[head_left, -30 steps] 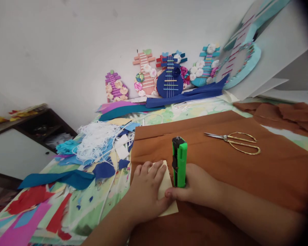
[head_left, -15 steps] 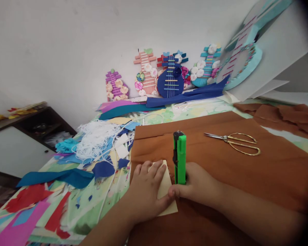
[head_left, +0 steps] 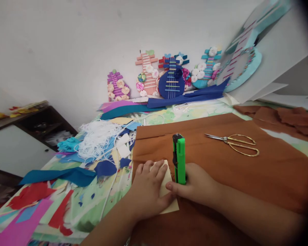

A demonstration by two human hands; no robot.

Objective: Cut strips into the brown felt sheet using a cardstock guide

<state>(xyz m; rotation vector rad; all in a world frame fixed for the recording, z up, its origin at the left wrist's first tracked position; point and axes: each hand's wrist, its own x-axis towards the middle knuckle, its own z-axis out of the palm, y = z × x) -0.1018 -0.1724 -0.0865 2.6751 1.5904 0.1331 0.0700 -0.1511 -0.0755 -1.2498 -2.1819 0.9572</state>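
My left hand [head_left: 150, 189] lies flat with fingers spread on a cream card [head_left: 166, 182], pressing it onto a large brown cloth-like sheet [head_left: 154, 143]. Just right of the card, my right hand [head_left: 196, 182] is closed around a bright green and black hand tool [head_left: 180, 160], which stands upright. Its lower end is partly hidden by the hand, so I cannot tell its exact kind. My right thumb is close to my left thumb. A pair of scissors [head_left: 232, 142] with gold-coloured handles rests on the brown sheet, farther off to the right.
White cord [head_left: 99, 138] lies in a tangle among coloured scraps on the left. Several decorated lute-like models, one dark blue [head_left: 171, 82], lean on the wall. A large pale-blue model [head_left: 242, 70] stands right. A low cabinet [head_left: 23, 143] is beyond the table's left edge.
The view has shifted slightly. My right thumb has lifted a little off my left thumb, and the green tool sits almost where it was. My left hand stays on the card.
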